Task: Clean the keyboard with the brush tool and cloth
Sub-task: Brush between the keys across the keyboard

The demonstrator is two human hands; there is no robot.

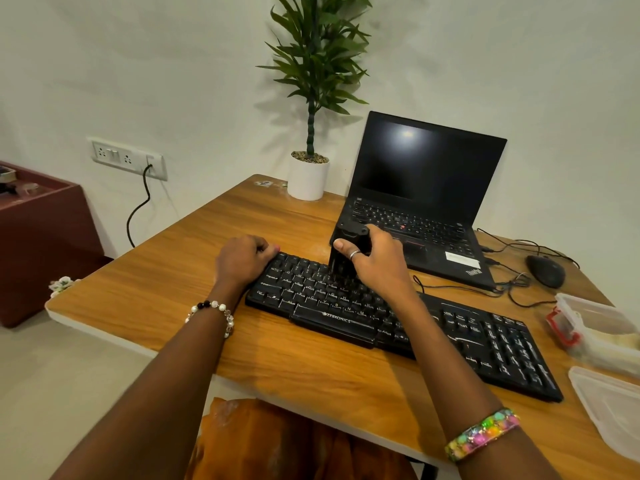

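A black keyboard [450, 327] lies slantwise across the wooden table [311, 368]. My right hand [375, 263] grips a black brush tool [346, 251], held upright with its bristles down on the upper middle keys. My left hand [244, 259] rests on the keyboard's far left corner, fingers curled over the edge and holding it. No cloth is in view.
An open black laptop [426, 195] stands just behind the keyboard, with a mouse [545, 270] and cables to its right. A potted plant [308, 178] is at the back. Clear plastic containers [595, 327] and a lid [613, 403] sit at the right edge.
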